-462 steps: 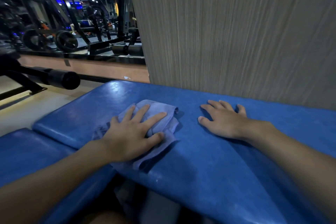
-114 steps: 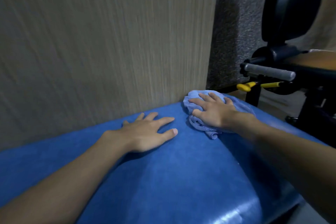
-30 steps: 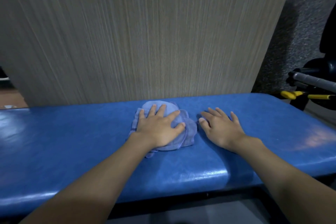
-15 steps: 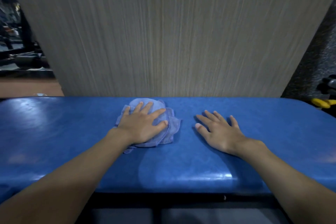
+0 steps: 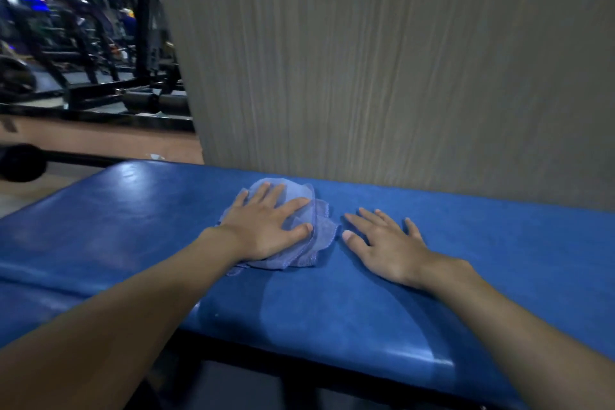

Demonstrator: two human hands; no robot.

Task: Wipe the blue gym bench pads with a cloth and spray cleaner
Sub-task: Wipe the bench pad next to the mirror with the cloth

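Observation:
The long blue bench pad point(image 5: 499, 243) runs across the view from left to right. A crumpled light-blue cloth point(image 5: 304, 243) lies on it near the middle. My left hand point(image 5: 266, 226) presses flat on the cloth with fingers spread. My right hand point(image 5: 382, 243) rests flat on the bare pad just right of the cloth, fingers straight and apart. No spray bottle is in view.
A grey wood-grain wall panel point(image 5: 399, 60) rises directly behind the bench. To the left, a mirror or opening shows black gym machines point(image 5: 83, 70) and a tan floor strip point(image 5: 100, 143). A dark roller point(image 5: 20, 163) sits at the far left.
My left hand has slid the cloth leftward along the pad and my view has turned left, bringing the gym machines into sight. The right hand stays flat beside the cloth.

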